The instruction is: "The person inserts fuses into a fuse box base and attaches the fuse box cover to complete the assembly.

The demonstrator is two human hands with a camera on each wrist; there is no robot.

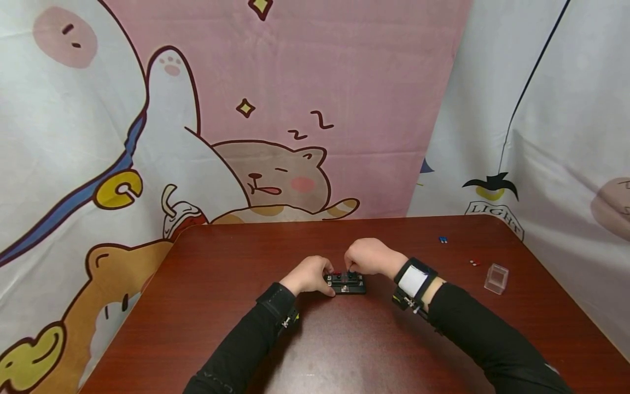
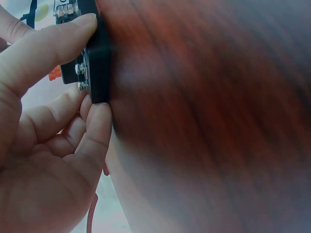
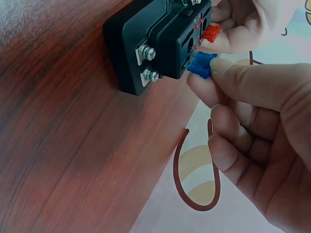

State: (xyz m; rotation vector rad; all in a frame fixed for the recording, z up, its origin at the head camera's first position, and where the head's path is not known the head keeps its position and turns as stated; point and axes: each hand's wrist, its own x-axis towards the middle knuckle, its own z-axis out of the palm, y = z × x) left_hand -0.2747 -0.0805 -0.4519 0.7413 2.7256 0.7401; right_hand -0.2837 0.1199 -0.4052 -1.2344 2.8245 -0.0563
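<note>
A black fuse block [image 1: 346, 288] with metal screw terminals lies on the table. My left hand [image 1: 311, 274] grips its left end; in the left wrist view the thumb [image 2: 73, 36] presses one long edge while fingertips touch the end. With thumb and index finger, my right hand [image 1: 372, 256] pinches a blue blade fuse [image 3: 202, 65]. That fuse is right at a slot in the block's raised middle, its blades hidden. Further along the same raised part sits a red blade fuse [image 3: 211, 33], close to the left hand's fingers.
On the right of the brown table [image 1: 236, 246] stands a small clear plastic box [image 1: 496, 279]. Small red and white pieces [image 1: 474, 262] lie beside it, and small blue pieces [image 1: 443, 239] lie farther back. A cartoon-printed cloth [image 1: 384, 109] hangs behind the table.
</note>
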